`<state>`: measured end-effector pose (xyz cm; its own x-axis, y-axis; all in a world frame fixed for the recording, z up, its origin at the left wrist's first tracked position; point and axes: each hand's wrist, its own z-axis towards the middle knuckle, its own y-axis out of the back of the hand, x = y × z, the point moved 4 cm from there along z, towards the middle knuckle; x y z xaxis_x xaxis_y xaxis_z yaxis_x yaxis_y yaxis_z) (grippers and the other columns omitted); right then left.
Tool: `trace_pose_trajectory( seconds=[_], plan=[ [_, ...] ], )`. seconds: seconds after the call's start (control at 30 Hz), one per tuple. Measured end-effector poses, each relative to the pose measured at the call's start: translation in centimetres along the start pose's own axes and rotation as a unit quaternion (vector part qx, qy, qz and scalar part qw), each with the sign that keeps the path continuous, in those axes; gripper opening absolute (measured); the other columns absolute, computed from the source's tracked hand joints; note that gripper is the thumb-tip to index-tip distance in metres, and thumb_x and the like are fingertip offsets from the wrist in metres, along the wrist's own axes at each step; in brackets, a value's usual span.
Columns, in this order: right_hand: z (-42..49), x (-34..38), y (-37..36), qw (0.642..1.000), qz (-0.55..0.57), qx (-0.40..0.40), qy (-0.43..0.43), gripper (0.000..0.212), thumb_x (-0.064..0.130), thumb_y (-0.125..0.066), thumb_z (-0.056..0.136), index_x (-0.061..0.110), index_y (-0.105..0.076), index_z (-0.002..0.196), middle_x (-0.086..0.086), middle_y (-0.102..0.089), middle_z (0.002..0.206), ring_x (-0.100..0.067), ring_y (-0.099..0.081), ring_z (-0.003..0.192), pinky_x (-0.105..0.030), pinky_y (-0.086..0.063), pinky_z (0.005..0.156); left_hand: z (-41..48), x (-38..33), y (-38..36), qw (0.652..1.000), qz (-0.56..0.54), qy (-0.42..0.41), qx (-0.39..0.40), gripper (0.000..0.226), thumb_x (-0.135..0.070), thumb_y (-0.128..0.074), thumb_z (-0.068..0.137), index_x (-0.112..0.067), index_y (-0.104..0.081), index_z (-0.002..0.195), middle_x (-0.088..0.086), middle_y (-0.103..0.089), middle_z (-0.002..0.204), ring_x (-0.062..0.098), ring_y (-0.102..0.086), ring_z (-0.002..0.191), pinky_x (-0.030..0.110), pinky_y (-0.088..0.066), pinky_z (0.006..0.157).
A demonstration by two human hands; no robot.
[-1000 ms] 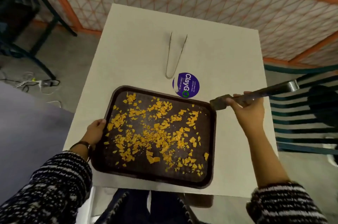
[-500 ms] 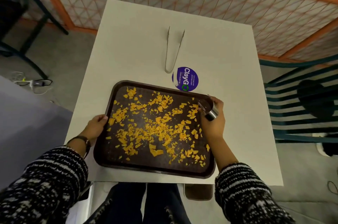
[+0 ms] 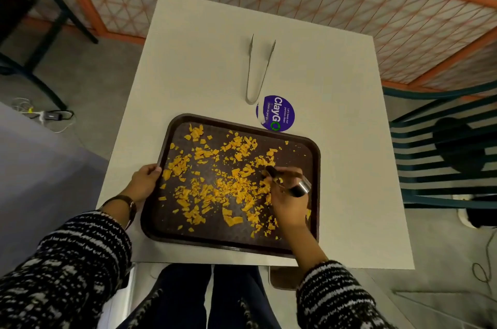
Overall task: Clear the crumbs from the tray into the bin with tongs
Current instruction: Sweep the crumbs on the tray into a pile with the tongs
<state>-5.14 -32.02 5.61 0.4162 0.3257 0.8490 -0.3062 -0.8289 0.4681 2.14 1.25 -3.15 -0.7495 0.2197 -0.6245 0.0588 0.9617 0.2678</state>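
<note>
I see my right hand (image 3: 289,201) wrapped around a pair of tongs (image 3: 287,181) over the right half of the brown tray (image 3: 316,181), long axis running left-right, tips pointing left and down into the orange crumbs (image 3: 223,183); whether the tips are together I cannot tell. My left hand (image 3: 145,181) is clamped on the tray's left rim. The tray sits at the table's (image 3: 201,60) near edge. A second pair of tongs (image 3: 256,70) lies beyond the tray, its open ends pointing toward the far edge, beside a purple sticker (image 3: 277,113).

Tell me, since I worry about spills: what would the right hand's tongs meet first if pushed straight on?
Probably the crumbs just left of the tongs in the right hand; height above the tray is unclear.
</note>
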Motion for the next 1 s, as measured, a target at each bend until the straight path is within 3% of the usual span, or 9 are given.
trace_pose_trajectory(
  seconds=[0.13, 0.3, 0.4, 0.53, 0.63, 0.73, 0.83, 0.9, 1.0],
  plan=[
    [1.2, 0.7, 1.3, 0.996, 0.056, -0.056, -0.040, 0.025, 0.011, -0.068, 0.085, 0.009, -0.057, 0.108, 0.012, -0.060, 0.083, 0.013, -0.058, 0.063, -0.002, -0.043, 0.055, -0.3, -0.3, -0.1, 1.000, 0.000, 0.002, 0.002, 0.038, -0.025, -0.041, 0.100, -0.006, -0.048, 0.131, 0.017, -0.055, 0.129, 0.033, -0.052, 0.119, 0.044, -0.040, 0.104],
    [5.9, 1.8, 3.6, 0.995, -0.020, -0.096, -0.004, 0.033, 0.016, -0.064, 0.089, 0.010, -0.052, 0.120, 0.004, -0.061, 0.101, -0.010, -0.059, 0.088, -0.001, -0.042, 0.064, 0.2, 0.1, 0.1, 1.000, 0.012, 0.006, 0.011, 0.038, -0.029, -0.042, 0.099, -0.008, -0.051, 0.130, 0.015, -0.057, 0.130, 0.031, -0.054, 0.118, 0.044, -0.041, 0.104],
    [6.7, 2.0, 2.9, 0.997, -0.051, -0.053, 0.024, 0.032, 0.012, -0.064, 0.088, 0.015, -0.051, 0.117, -0.001, -0.063, 0.104, -0.015, -0.062, 0.089, -0.023, -0.054, 0.077, 0.1, 0.0, 0.1, 1.000, 0.013, 0.007, 0.008, 0.038, -0.027, -0.042, 0.100, -0.007, -0.050, 0.131, 0.015, -0.057, 0.129, 0.031, -0.053, 0.118, 0.041, -0.041, 0.103],
    [5.0, 1.7, 1.3, 0.996, -0.043, 0.051, 0.053, 0.055, -0.006, -0.064, 0.081, 0.039, -0.052, 0.111, 0.013, -0.061, 0.101, -0.001, -0.061, 0.087, -0.018, -0.052, 0.077, -0.1, -0.1, -0.1, 1.000, 0.013, 0.003, 0.009, 0.038, -0.027, -0.041, 0.100, -0.006, -0.048, 0.132, 0.017, -0.056, 0.130, 0.032, -0.052, 0.119, 0.041, -0.040, 0.103],
    [2.8, 1.2, -0.7, 0.992, -0.044, 0.107, 0.052, 0.043, 0.001, -0.061, 0.088, 0.038, -0.053, 0.107, 0.010, -0.064, 0.095, -0.003, -0.064, 0.075, -0.025, -0.054, 0.066, -0.3, -0.1, -0.1, 1.000, 0.005, 0.006, 0.005, 0.038, -0.025, -0.040, 0.100, -0.006, -0.046, 0.132, 0.017, -0.055, 0.130, 0.032, -0.052, 0.120, 0.038, -0.041, 0.098],
    [0.9, 1.3, -1.5, 0.993, -0.029, 0.049, 0.103, 0.029, 0.003, -0.063, 0.087, 0.020, -0.055, 0.109, 0.008, -0.065, 0.090, -0.008, -0.063, 0.064, -0.027, -0.053, 0.054, -0.4, -0.3, -0.3, 1.000, 0.003, 0.003, 0.005, 0.037, -0.024, -0.039, 0.101, -0.005, -0.045, 0.133, 0.017, -0.055, 0.130, 0.032, -0.052, 0.119, 0.035, -0.040, 0.093],
    [1.4, 2.4, 0.0, 0.996, 0.017, -0.018, 0.084, 0.027, 0.003, -0.066, 0.085, 0.007, -0.054, 0.109, 0.002, -0.063, 0.091, 0.004, -0.059, 0.059, -0.010, -0.045, 0.048, -0.4, -0.2, -0.3, 1.000, -0.001, 0.002, 0.005, 0.037, -0.023, -0.038, 0.101, -0.005, -0.046, 0.132, 0.018, -0.055, 0.130, 0.029, -0.053, 0.112, 0.035, -0.041, 0.092],
    [3.1, 2.1, 1.7, 0.996, 0.028, -0.067, 0.046, 0.027, 0.006, -0.066, 0.086, 0.008, -0.054, 0.110, 0.005, -0.061, 0.091, 0.009, -0.059, 0.066, -0.008, -0.047, 0.058, -0.3, -0.2, -0.3, 1.000, -0.002, -0.001, 0.002, 0.036, -0.023, -0.038, 0.101, -0.005, -0.046, 0.132, 0.018, -0.055, 0.130, 0.030, -0.053, 0.114, 0.035, -0.041, 0.092],
    [5.1, 1.5, 3.1, 0.996, -0.027, -0.082, 0.001, 0.034, 0.013, -0.065, 0.087, 0.010, -0.052, 0.118, -0.001, -0.062, 0.104, -0.007, -0.059, 0.086, -0.026, -0.053, 0.082, -0.4, -0.2, -0.4, 1.000, -0.007, -0.006, 0.001, 0.036, -0.022, -0.039, 0.101, -0.004, -0.046, 0.131, 0.019, -0.055, 0.129, 0.028, -0.053, 0.109, 0.034, -0.041, 0.091]
  ],
)
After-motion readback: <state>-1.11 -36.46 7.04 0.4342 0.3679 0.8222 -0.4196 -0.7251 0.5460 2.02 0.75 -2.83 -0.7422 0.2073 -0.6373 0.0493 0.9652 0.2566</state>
